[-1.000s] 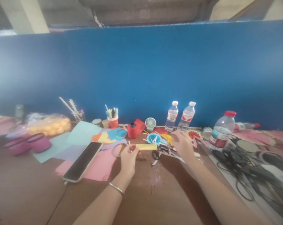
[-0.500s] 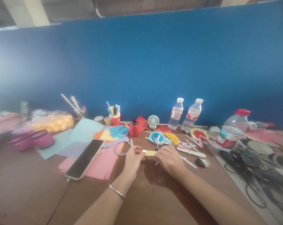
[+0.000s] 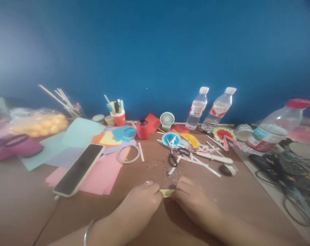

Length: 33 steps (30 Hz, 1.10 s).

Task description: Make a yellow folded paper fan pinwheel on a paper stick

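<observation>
A small yellow paper strip (image 3: 167, 193) lies on the brown table near its front edge, pinched from both ends. My left hand (image 3: 139, 205) is closed on its left end, with a ring on one finger and a bangle on the wrist. My right hand (image 3: 193, 201) is closed on its right end. Only a short middle piece of the strip shows between the fingers. Black-handled scissors (image 3: 173, 156) lie just beyond the hands among white paper scraps.
A phone (image 3: 78, 169) rests on pink paper (image 3: 103, 176) at the left. Coloured sheets, tape rings, a red cup of pens (image 3: 118, 116), a small fan (image 3: 167, 119), three water bottles and cables at the right crowd the table. A blue partition stands behind.
Both hands have drawn the yellow strip back toward the table's front edge. The right hand came from the scraps to take the strip's right end. The camera has tilted down.
</observation>
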Tool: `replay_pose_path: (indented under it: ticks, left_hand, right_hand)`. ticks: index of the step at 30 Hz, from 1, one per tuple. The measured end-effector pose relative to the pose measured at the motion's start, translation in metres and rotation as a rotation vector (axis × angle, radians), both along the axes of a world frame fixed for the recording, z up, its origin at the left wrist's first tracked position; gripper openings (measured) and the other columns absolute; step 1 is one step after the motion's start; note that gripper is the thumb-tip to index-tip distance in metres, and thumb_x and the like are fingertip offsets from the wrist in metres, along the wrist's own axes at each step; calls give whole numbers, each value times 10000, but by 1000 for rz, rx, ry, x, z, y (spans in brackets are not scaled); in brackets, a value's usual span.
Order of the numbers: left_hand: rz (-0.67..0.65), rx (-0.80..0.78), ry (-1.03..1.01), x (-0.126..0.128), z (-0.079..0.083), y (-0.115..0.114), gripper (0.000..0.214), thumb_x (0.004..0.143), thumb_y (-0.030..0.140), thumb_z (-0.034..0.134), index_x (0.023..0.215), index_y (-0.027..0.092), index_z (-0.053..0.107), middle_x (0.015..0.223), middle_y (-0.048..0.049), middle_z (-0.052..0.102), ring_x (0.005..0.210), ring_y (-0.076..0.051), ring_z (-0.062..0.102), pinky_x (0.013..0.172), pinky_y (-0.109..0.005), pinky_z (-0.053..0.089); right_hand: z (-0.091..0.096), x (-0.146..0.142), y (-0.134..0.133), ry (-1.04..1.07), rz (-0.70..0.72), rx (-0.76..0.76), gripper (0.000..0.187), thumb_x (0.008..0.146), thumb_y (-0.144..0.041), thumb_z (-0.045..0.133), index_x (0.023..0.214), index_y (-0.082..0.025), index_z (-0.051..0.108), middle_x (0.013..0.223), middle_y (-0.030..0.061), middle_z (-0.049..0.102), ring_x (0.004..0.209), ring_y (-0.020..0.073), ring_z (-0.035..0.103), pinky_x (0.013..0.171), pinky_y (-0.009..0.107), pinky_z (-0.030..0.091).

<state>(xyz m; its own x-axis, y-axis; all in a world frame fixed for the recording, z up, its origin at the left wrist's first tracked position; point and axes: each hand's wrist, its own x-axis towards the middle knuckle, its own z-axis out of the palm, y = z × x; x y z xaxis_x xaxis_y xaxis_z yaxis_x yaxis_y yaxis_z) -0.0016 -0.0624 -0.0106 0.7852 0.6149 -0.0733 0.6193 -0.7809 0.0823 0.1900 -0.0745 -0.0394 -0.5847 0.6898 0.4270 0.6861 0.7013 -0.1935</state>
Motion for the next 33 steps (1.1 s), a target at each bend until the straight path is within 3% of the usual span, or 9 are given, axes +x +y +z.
replay_pose_path:
  ticks: [6, 13, 18, 21, 27, 33]
  left_hand:
    - [-3, -49, -35, -7, -4, 4, 222, 732, 20, 372, 731, 167, 539, 719, -39, 529, 626, -164, 460, 593, -287, 360]
    - [-35, -199, -188, -15, -7, 11, 224, 752, 92, 401, 876, 198, 554, 750, -41, 531, 660, -165, 446, 598, -272, 364]
    - [-96, -194, -258, -15, -9, 17, 267, 766, 96, 379, 936, 212, 549, 706, -31, 547, 602, -154, 442, 559, -259, 362]
    - [-116, -153, -237, -14, -12, 18, 246, 764, 104, 388, 907, 208, 560, 703, -29, 553, 595, -151, 441, 542, -256, 369]
    - [-103, -42, -243, -13, -10, 18, 239, 769, 104, 370, 860, 197, 570, 677, -12, 532, 607, -134, 455, 541, -239, 405]
    - [-54, 200, -247, -13, -10, 3, 270, 786, 83, 334, 836, 177, 583, 720, -12, 559, 667, -124, 498, 604, -246, 431]
  right_hand:
    - [9, 5, 0, 6, 74, -187, 185, 821, -131, 419, 730, -186, 570, 667, 24, 531, 676, 136, 453, 571, 246, 370]
    - [12, 9, 2, 18, 67, -287, 221, 829, -137, 382, 720, -207, 562, 652, 33, 537, 617, 146, 456, 546, 276, 373]
    - [11, 14, 4, 42, 113, -378, 223, 826, -118, 389, 815, -229, 581, 662, 22, 550, 619, 135, 476, 574, 269, 395]
    - [8, 17, 5, 53, 107, -419, 230, 836, -137, 380, 871, -236, 584, 706, 28, 566, 657, 140, 488, 611, 275, 408]
    - [9, 15, 5, 42, 52, -384, 258, 862, -200, 341, 797, -216, 590, 706, 28, 560, 662, 132, 501, 591, 253, 415]
    - [20, 13, 4, -55, 40, -312, 322, 866, -172, 306, 708, -177, 586, 700, 48, 562, 673, 140, 497, 619, 267, 410]
